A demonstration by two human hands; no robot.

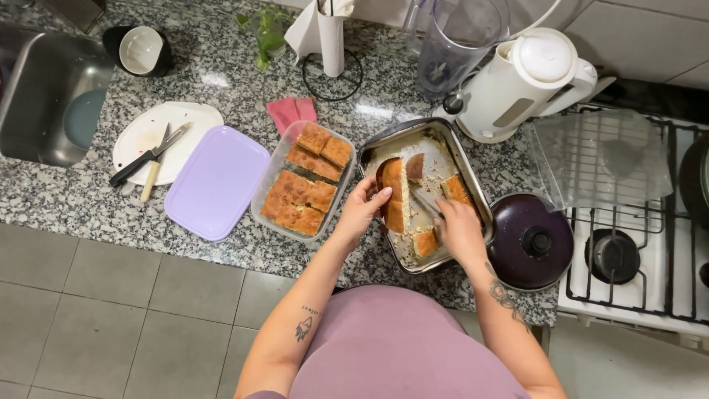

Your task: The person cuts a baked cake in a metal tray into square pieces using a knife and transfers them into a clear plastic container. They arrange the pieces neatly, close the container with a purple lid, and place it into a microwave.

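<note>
A metal baking pan [473, 166] sits on the granite counter with a few golden cake pieces left in it. My left hand [363, 209] grips a tall slice of cake [394, 193] stood on its edge at the pan's left side. My right hand [459, 230] holds a metal utensil [427, 202] whose tip reaches under that slice. Left of the pan stands a clear plastic container [267, 193] holding several cut cake pieces [304, 185]. Its lilac lid [216, 182] lies flat beside it.
A white plate [196, 118] with two knives lies at the left, near a steel sink [44, 92]. A dark pot lid [530, 241] touches the pan's right side. Behind stand a white kettle [521, 85], a blender jar [458, 41], a pink cloth [291, 111] and a gas stove [635, 236].
</note>
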